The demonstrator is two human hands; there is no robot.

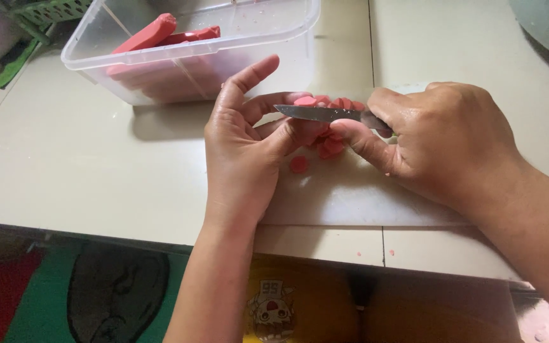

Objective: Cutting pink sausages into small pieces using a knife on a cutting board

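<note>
Mid-cut, a person's right hand is clenched around the handle of a small kitchen knife, the steel blade lying flat and pointing left across the work. The left hand meets it at the blade, thumb and bent fingers pinched on a short pink piece that is mostly hidden behind them, while the forefinger lifts free toward the far side.

Just beyond and beneath the blade lies a small heap of pink sausage slices, thin round discs, with one stray slice resting apart on the near side. These sit on a white cutting board that extends toward the near edge of the table.

Judging by the pile, only a modest amount has been sliced so far. Several whole pink sausages wait in a clear plastic tub at the far left, so most of the work appears to remain.

Board and tub rest on a pale, cream-coloured tabletop flecked with a few pink crumbs. A green plastic basket shows at the far left corner, a grey rounded object at the far right, and colourful fabric lies below the table's near edge.
</note>
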